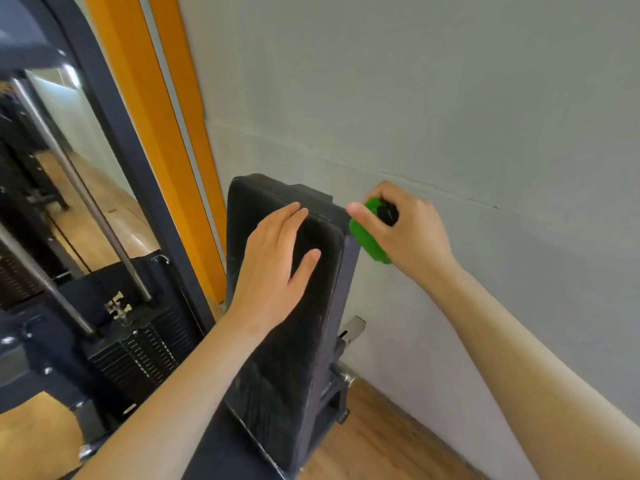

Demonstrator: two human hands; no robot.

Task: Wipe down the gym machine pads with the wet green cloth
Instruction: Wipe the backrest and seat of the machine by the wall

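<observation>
A tall black back pad (287, 348) of a gym machine stands upright close to a grey wall. My left hand (273, 265) lies flat on the upper front of the pad, fingers straight. My right hand (405, 226) grips a bunched green cloth (369, 239) at the pad's top right edge, between the pad and the wall. A small black round part (388, 213) shows between the fingers of my right hand.
The grey wall (450, 116) runs close along the right of the pad. A dark machine frame (114, 133), steel guide rods (69, 174) and a weight stack (138, 351) stand at the left, beside an orange strip (162, 133). Wooden floor (374, 441) lies below.
</observation>
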